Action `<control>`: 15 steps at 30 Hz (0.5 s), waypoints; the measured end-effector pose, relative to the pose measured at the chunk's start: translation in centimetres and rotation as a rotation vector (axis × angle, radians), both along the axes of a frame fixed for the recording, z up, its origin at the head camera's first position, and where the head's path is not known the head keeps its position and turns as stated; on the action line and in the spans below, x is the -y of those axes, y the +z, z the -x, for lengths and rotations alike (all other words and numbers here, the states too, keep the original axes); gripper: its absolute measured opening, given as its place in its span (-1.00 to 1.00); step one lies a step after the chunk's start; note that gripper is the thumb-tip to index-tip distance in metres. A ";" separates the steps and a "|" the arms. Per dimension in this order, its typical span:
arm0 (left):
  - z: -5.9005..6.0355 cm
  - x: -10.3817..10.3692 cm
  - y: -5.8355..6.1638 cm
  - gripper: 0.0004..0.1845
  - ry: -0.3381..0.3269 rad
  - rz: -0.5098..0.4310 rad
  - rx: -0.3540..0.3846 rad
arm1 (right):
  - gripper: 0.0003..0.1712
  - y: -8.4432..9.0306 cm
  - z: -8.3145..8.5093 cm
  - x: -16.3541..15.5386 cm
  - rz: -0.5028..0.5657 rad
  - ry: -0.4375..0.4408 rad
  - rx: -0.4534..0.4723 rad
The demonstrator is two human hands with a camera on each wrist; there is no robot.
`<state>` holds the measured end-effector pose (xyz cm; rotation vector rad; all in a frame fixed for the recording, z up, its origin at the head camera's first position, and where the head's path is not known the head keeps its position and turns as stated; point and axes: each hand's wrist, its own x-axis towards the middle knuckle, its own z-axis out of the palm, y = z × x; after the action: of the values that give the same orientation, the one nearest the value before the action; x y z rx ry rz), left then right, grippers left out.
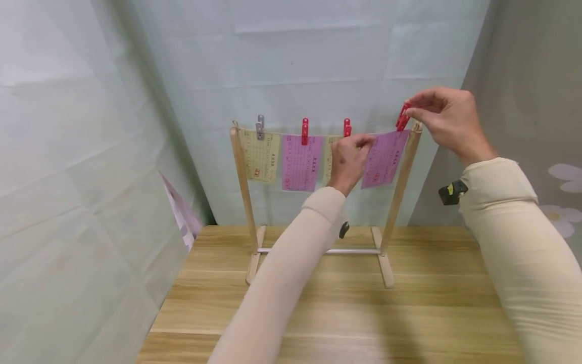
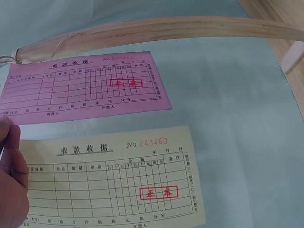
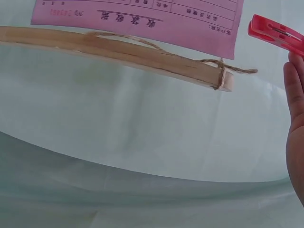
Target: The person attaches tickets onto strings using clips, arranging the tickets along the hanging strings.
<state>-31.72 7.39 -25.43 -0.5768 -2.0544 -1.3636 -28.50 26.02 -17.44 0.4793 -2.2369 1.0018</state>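
Note:
A small wooden rack (image 1: 243, 192) with a string line stands on the table. A tilted pink slip (image 1: 384, 157) hangs at its right end, also seen in the left wrist view (image 2: 85, 85) and the right wrist view (image 3: 142, 19). My left hand (image 1: 364, 144) pinches the slip's upper left corner. At the slip's upper right corner, by the right post (image 1: 402, 177), my right hand (image 1: 409, 111) pinches a red clothespin (image 1: 402, 117). The clothespin (image 3: 275, 35) sits just off the post's knotted tip (image 3: 221, 78). A yellow slip (image 2: 114, 180) hangs beside my left hand, mostly hidden in the head view.
On the line further left hang a yellow slip (image 1: 260, 155) under a grey clip (image 1: 260, 126) and a pink slip (image 1: 300, 163) under a red clip (image 1: 304, 130). Another red clip (image 1: 347, 127) sits above my left hand. The rack rests on a wooden table (image 1: 345, 313); loose papers (image 1: 182, 212) lean at the left.

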 end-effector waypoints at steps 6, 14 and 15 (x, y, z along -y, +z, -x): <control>-0.1 -0.3 0.2 -0.87 0.036 0.030 0.044 | -0.79 0.3 0.4 0.2 -0.021 -0.007 -0.010; -0.3 -0.6 0.7 -0.85 0.065 0.046 0.073 | -0.81 0.3 0.8 0.6 -0.019 -0.013 0.000; -0.3 -0.6 0.7 -0.85 0.067 0.045 0.076 | -0.81 0.3 0.8 0.6 -0.021 -0.013 0.001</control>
<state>-31.38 7.97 -24.69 -0.4771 -2.1504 -1.3218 -29.31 25.41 -17.10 0.4730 -2.2508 0.9739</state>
